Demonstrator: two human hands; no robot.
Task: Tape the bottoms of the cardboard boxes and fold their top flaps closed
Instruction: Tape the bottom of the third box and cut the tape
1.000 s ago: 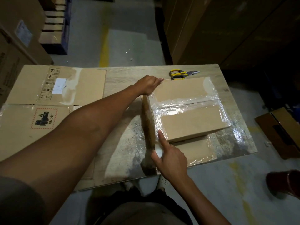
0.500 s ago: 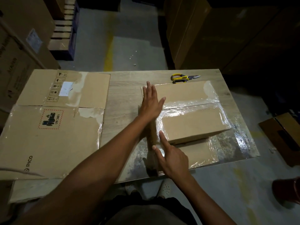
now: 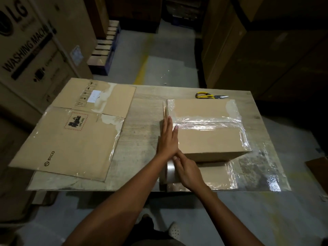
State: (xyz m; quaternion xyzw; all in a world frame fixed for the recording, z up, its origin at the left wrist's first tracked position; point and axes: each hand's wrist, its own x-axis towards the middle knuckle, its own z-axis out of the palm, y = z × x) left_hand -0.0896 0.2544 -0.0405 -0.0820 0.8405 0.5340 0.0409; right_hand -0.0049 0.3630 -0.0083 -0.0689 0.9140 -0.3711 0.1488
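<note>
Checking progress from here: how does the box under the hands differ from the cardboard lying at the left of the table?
The box under the hands stands assembled; the flattened carton lies collapsed flat. The box's face is plain with clear tape along its centre seam; the carton shows printed marks, a UN 3481 label and a white sticker. The left hand presses the box's left edge; nothing touches the carton. Both are brown cardboard with glossy tape.
</note>
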